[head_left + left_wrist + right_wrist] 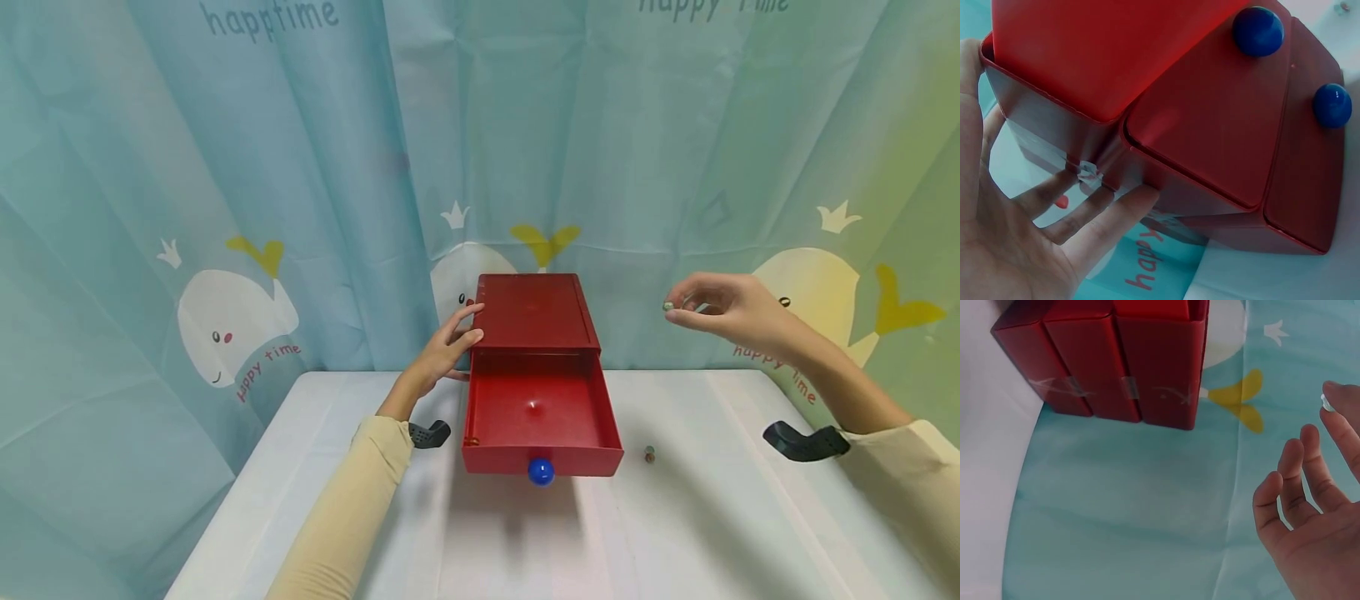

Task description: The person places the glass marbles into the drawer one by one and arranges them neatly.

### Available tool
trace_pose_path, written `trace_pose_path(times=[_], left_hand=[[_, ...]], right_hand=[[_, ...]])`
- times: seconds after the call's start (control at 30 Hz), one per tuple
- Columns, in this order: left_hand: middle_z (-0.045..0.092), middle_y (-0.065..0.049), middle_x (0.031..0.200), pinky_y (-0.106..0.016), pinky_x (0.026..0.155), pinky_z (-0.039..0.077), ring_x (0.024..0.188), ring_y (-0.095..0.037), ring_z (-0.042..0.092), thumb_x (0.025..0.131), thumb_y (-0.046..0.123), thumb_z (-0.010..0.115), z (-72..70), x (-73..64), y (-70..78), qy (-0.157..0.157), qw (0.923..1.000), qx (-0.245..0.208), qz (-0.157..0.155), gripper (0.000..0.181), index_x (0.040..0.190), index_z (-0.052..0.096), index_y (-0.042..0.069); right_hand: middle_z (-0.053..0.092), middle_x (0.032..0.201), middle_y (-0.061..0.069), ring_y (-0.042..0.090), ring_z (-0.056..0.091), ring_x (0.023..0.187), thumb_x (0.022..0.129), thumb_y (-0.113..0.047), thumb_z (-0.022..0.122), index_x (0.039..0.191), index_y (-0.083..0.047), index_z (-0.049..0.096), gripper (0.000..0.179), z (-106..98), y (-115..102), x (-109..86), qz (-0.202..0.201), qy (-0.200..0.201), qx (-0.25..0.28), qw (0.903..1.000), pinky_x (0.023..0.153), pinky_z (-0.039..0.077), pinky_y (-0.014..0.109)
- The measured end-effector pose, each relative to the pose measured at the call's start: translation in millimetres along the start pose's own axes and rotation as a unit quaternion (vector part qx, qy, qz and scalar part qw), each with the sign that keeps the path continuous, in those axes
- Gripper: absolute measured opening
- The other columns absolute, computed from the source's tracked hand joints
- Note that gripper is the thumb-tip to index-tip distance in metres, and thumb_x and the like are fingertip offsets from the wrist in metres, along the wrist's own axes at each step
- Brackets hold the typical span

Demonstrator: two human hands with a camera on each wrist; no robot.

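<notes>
A red cabinet (536,312) of stacked drawers stands on the table, its top drawer (551,458) pulled out by a blue round knob (541,472). My left hand (438,358) rests against the cabinet's left side, thumb at the upper edge and fingers spread along the wall. Raised to the right of the cabinet, my right hand (731,310) pinches a small pale green piece (667,306) between thumb and index finger. In the right wrist view that piece (1327,404) looks whitish and shiny, while the other fingers curve loosely. A tiny amber-brown piece (471,442) lies in the drawer's front left corner.
Right of the drawer, small green and brown pieces (649,454) lie on the white table (675,542). Two lower drawers with blue knobs (1332,105) are closed. Behind hangs a blue-green curtain (337,183) printed with whales.
</notes>
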State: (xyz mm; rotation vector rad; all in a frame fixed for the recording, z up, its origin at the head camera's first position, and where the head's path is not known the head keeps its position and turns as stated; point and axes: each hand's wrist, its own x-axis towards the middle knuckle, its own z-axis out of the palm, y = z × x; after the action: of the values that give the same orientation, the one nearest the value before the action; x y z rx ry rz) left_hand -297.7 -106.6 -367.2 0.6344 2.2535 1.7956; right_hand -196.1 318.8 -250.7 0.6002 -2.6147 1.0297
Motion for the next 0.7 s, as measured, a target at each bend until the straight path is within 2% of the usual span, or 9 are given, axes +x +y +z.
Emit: trace_pose_path(times=[0.27, 0.53, 0.7], left_hand=[[0.043, -0.012, 0.156, -0.061, 0.086, 0.057, 0.139, -0.035, 0.045, 0.102, 0.043, 0.058, -1.5, -0.2, -1.8, 0.000, 1.0000, -0.002, 0.000, 0.057, 0.155, 0.038, 0.043], [0.042, -0.012, 0.156, -0.060, 0.086, 0.058, 0.139, -0.035, 0.045, 0.101, 0.044, 0.058, -2.4, -0.6, -2.2, -0.001, 1.0000, 0.000, 0.003, 0.058, 0.155, 0.037, 0.044], [0.041, -0.012, 0.157, -0.060, 0.086, 0.058, 0.140, -0.035, 0.044, 0.102, 0.043, 0.058, -1.9, 0.8, -1.8, -0.007, 1.0000, -0.004, 0.004, 0.058, 0.156, 0.036, 0.043]], right_hand=[[0.070, 0.095, 0.003, 0.019, 0.065, 0.081, 0.091, -0.012, 0.080, 0.101, -0.015, 0.072, 0.013, 12.5, -21.7, 21.3, -0.046, -0.085, 0.029, 0.9949, 0.066, 0.055, 0.027], [0.068, 0.095, 0.003, 0.023, 0.066, 0.082, 0.092, -0.015, 0.078, 0.101, -0.014, 0.070, 0.012, 37.3, -42.5, 51.2, -0.086, -0.181, 0.058, 0.9780, 0.070, 0.058, 0.030], [0.068, 0.091, 0.003, 0.025, 0.065, 0.081, 0.092, -0.016, 0.078, 0.100, -0.017, 0.070, 0.011, 55.8, -54.1, 68.7, -0.112, -0.215, 0.066, 0.9679, 0.070, 0.059, 0.035]])
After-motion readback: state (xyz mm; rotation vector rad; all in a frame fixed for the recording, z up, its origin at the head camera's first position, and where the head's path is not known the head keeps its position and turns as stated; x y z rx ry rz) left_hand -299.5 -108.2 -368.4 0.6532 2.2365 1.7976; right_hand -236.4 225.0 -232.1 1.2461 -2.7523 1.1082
